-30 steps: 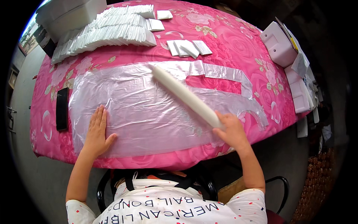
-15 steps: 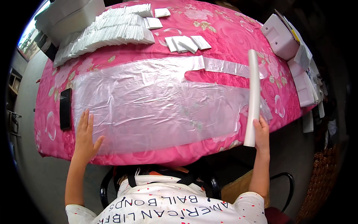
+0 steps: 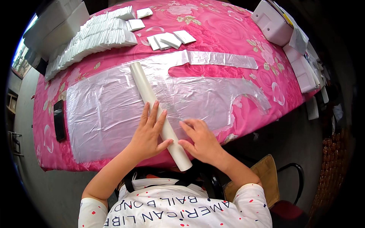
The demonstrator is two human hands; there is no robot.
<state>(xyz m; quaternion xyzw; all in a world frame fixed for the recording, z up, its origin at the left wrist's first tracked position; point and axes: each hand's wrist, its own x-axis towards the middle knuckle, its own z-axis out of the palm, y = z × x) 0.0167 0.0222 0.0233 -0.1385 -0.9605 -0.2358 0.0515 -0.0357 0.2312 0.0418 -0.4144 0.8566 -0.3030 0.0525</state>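
Note:
A thin see-through plastic sheet (image 3: 102,110) lies spread and creased on the table. Two strips run out from its right side, around a cut-out, much like a vest-shaped bag or an apron. Slantwise over its middle rests a long white tube (image 3: 141,78), whose near end juts past the table's front edge. My left hand (image 3: 148,136) lies on the tube with its fingers stretched and spread, not wrapped round it. Just right of the tube, my right hand (image 3: 205,142) has its thumb beside it and its fingers bent and apart, slightly blurred.
A black phone (image 3: 59,121) lies left of the sheet. Rows of folded white packets (image 3: 100,36) stand at the far left, beside white foam boxes (image 3: 57,30); several loose packets (image 3: 171,40) lie nearby. More foam boxes (image 3: 272,22) line the right edge. A chair (image 3: 262,178) stands below.
The tube has moved left from the sheet's right end to its middle and tilted. My left hand has left the sheet's left edge for the tube; my right hand has loosened its grip.

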